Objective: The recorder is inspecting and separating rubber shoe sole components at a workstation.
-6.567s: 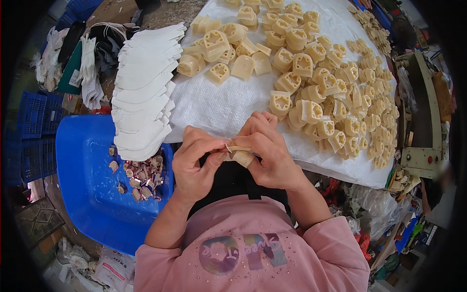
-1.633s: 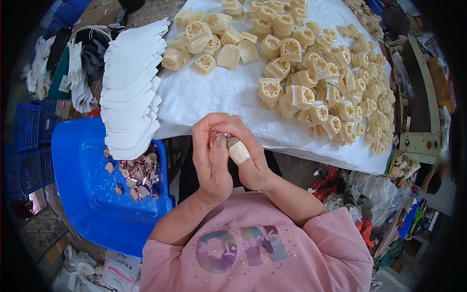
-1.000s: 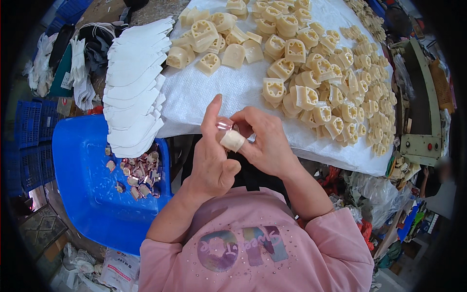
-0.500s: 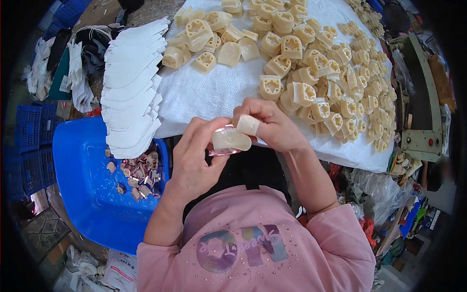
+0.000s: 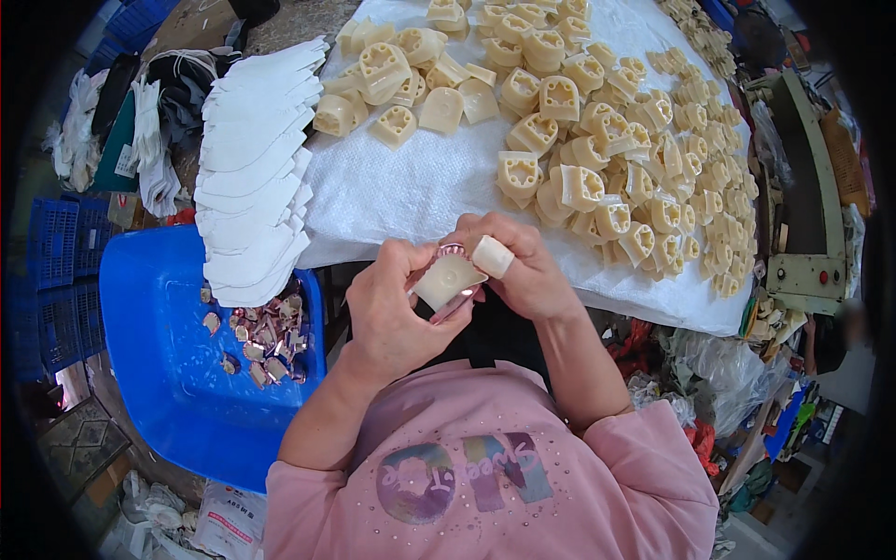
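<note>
We hold a cream plastic piece [image 5: 448,278] in front of our chest, just off the near edge of the white sheet [image 5: 411,187]. Our left hand [image 5: 392,313] is closed around it from below, and our right hand [image 5: 523,266] pinches it from above, its thumb taped. A pile of like pieces [image 5: 597,140] fills the sheet's far and right side. A blue tub [image 5: 140,373] with small scraps [image 5: 266,331] sits at our left, white cut-outs [image 5: 252,177] stacked over its far rim.
</note>
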The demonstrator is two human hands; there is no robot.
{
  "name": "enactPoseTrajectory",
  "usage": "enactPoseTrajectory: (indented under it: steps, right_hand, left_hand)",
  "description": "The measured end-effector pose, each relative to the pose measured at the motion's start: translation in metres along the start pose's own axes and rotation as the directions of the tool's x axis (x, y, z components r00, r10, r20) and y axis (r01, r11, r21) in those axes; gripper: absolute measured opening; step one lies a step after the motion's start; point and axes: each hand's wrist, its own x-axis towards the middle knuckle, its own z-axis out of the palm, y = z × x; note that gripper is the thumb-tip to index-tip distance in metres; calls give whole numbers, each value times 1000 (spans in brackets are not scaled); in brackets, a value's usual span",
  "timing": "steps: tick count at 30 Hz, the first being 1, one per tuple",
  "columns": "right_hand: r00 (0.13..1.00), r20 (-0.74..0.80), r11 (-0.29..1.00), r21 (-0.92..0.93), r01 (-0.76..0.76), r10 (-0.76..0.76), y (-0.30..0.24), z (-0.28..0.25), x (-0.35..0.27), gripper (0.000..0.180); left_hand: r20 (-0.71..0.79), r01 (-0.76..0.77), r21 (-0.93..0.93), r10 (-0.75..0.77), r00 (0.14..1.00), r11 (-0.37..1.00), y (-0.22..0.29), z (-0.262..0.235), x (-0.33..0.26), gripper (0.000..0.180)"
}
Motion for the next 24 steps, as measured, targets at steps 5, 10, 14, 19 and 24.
enactPoseTrajectory:
  steps: [5, 10, 14, 19, 24]
  right_hand:
    - [967, -99, 764, -634, 120, -234, 8, 10, 1, 20]
    - [993, -84, 997, -4, 80, -80, 27, 3, 2, 22]
    - [986, -162, 954, 301, 6, 45, 29, 18, -5, 23]
    - [958, -219, 795, -606, 17, -187, 21, 26, -2, 22]
    - [952, -256, 857, -514, 14, -170, 24, 20, 1, 27]
  left_hand:
    - [-104, -60, 141, 75, 992, 988, -2, 13, -2, 47]
    - [-129, -37, 195, 63, 990, 980, -7, 12, -4, 48]
    - [-169, -25, 159, 52, 984, 987, -5, 16, -7, 49]
    - [-180, -33, 284, 87, 980, 958, -13, 17, -12, 50]
    - [-165, -43, 259, 88, 982, 965, -13, 15, -5, 47]
